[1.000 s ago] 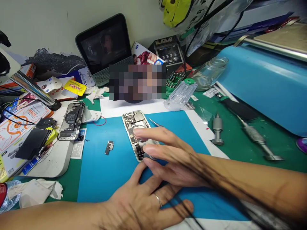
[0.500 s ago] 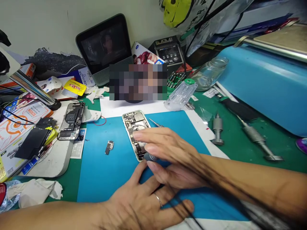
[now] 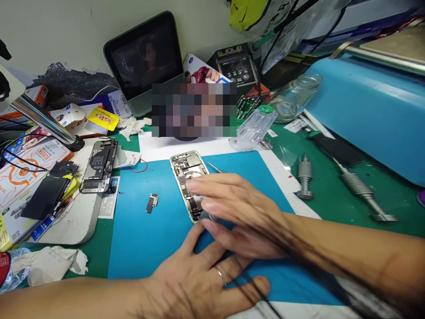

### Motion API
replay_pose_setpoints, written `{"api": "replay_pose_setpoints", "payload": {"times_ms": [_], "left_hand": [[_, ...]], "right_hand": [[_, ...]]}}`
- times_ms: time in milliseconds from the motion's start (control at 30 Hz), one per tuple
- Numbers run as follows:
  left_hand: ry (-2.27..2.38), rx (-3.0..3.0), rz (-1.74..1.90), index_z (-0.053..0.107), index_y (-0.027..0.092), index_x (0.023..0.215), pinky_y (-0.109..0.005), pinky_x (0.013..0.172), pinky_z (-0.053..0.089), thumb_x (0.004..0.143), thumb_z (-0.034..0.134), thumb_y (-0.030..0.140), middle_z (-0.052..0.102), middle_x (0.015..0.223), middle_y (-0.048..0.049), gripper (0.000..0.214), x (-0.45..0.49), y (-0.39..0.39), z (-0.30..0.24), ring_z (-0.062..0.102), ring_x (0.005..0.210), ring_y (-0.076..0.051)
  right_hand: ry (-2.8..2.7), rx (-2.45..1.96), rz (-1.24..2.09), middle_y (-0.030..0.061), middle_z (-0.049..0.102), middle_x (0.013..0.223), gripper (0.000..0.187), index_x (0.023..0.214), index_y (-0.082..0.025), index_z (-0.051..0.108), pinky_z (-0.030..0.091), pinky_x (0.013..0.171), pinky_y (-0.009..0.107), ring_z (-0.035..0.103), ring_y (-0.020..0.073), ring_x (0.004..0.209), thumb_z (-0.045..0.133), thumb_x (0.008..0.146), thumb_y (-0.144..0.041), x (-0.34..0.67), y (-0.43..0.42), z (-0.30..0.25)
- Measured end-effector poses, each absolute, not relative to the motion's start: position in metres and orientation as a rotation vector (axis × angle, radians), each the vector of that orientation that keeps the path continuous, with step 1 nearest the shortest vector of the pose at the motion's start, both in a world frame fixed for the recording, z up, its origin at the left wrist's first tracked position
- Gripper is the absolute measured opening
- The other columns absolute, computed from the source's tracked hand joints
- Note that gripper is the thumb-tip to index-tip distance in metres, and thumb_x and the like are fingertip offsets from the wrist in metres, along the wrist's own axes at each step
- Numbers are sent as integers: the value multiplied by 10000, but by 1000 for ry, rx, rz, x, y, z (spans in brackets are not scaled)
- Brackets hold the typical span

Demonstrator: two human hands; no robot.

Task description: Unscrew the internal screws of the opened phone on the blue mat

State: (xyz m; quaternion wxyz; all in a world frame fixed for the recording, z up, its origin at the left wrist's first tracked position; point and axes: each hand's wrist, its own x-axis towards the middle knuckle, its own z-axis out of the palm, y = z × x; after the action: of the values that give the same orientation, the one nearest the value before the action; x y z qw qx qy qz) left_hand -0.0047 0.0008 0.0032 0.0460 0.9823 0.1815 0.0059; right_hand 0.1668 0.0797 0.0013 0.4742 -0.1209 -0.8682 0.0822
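Observation:
An opened phone (image 3: 183, 178) with its inner boards showing lies on the blue mat (image 3: 133, 248). My right hand (image 3: 239, 212) covers its lower right part, thumb and fingers closed around the small grey handle of a screwdriver (image 3: 207, 214); its tip is hidden. My left hand (image 3: 202, 270), wearing a ring, is spread flat on the mat below. Its index fingertip meets the phone's bottom end. Beyond my right hand, the thin metal tip of another tool (image 3: 214, 167) shows. A small phone part (image 3: 152, 203) lies on the mat to the left.
Another opened phone (image 3: 98, 167) rests on a white stand at left. Metal-handled tools (image 3: 304, 177) stand and lie at right, near a glass jar (image 3: 299, 97). A clear plastic holder (image 3: 254, 130) and a screen device (image 3: 142, 62) are at the back. Dark strands cross the foreground.
The view has shifted slightly. My right hand's fingers have moved a little around the screwdriver, while my left hand keeps its place at the phone's bottom end.

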Motion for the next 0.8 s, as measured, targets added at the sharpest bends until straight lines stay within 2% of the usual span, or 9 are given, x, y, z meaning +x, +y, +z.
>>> {"api": "replay_pose_setpoints", "payload": {"times_ms": [67, 200, 333, 467, 567, 667, 800], "left_hand": [[570, 2986, 30, 411, 274, 1430, -534, 1080, 310, 932, 463, 541, 459, 1442, -41, 567, -4, 0, 2, 378, 1301, -290], [551, 2943, -20, 387, 259, 1439, -546, 1073, 312, 925, 471, 555, 402, 1485, -46, 599, -4, 1, 3, 366, 1304, -285], [535, 2938, -33, 384, 249, 1440, -572, 1084, 277, 924, 473, 539, 355, 1512, -78, 599, -3, 4, 6, 309, 1350, -301], [542, 2956, 7, 426, 256, 1411, -560, 1040, 340, 942, 459, 471, 369, 1502, -79, 517, -3, 4, 5, 304, 1349, -301], [550, 2948, 6, 425, 257, 1413, -567, 1033, 352, 916, 485, 538, 353, 1518, -75, 573, -2, 3, 5, 304, 1349, -305], [546, 2946, -43, 424, 262, 1412, -580, 1062, 321, 908, 497, 550, 350, 1523, -67, 585, -1, 4, 7, 289, 1365, -301], [553, 2945, -25, 438, 267, 1399, -590, 1066, 315, 912, 496, 538, 347, 1522, -72, 560, -1, 5, 8, 281, 1372, -303]], "right_hand": [[-2120, -268, 191, 164, 651, 1212, 418, 1239, -120, 469, 528, 1033, 366, 540, 177, 1290, 514, 836, -23, 167, 80, 0], [-2106, -291, 225, 185, 631, 1235, 466, 1269, -113, 443, 533, 1015, 393, 558, 197, 1265, 582, 829, -46, 166, 80, 0], [-2090, -334, 340, 202, 609, 1255, 532, 1319, -103, 420, 529, 1003, 417, 555, 223, 1265, 510, 809, 20, 166, 81, 1], [-2088, -292, 463, 171, 640, 1190, 607, 1409, -130, 338, 557, 947, 464, 609, 253, 1155, 552, 843, -73, 167, 82, -3], [-2063, -299, 512, 87, 683, 1061, 690, 1452, -209, 287, 605, 840, 380, 674, 198, 957, 570, 841, -56, 167, 81, -9], [-1990, -381, 575, 23, 680, 934, 694, 1451, -244, 290, 614, 724, 279, 672, 132, 762, 551, 848, -20, 166, 78, -14], [-1925, -466, 611, 2, 679, 868, 683, 1448, -284, 313, 605, 640, 254, 663, 124, 678, 555, 861, -32, 166, 74, -13]]}}
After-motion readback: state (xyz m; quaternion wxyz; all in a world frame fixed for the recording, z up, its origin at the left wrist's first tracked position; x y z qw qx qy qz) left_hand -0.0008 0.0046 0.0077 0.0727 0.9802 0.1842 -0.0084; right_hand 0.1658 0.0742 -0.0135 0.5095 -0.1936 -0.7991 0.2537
